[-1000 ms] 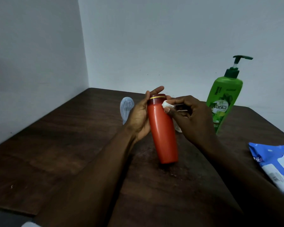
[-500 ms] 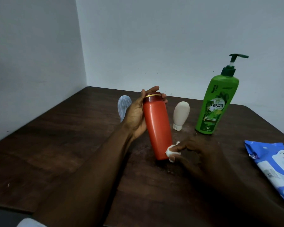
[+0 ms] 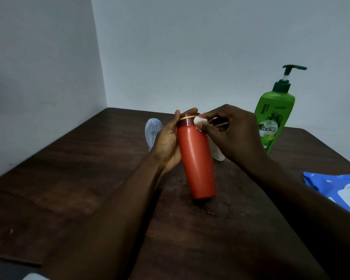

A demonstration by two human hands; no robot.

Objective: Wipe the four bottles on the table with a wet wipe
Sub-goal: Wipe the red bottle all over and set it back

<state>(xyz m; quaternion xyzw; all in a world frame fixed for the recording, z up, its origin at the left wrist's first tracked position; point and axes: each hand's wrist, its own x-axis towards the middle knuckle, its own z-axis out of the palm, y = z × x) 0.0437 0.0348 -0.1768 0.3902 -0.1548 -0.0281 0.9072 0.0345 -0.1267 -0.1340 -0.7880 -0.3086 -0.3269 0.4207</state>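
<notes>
- The orange bottle (image 3: 196,158) stood tilted near the middle of the table (image 3: 69,178), its dark cap with a gold ring leaning away and to the left. Its base was down at the tabletop.
- The wet wipe (image 3: 198,123), bunched into a small white wad, touched the bottle's right side just below the cap.
- The right hand (image 3: 234,134) pinched the wad between thumb and curled fingertips.
- The left hand (image 3: 168,142) gripped the bottle's upper half, with the thumb beside the cap and the fingers wrapped behind it.
- A clear bluish bottle (image 3: 153,130) stood just behind the left hand.
- A small white bottle (image 3: 219,157) was mostly hidden behind the right hand.
- A green pump bottle (image 3: 273,122) stood upright at the far right, near the wall.
- A blue wipes pack (image 3: 335,186) lay at the table's right edge, well apart from the bottles.
</notes>
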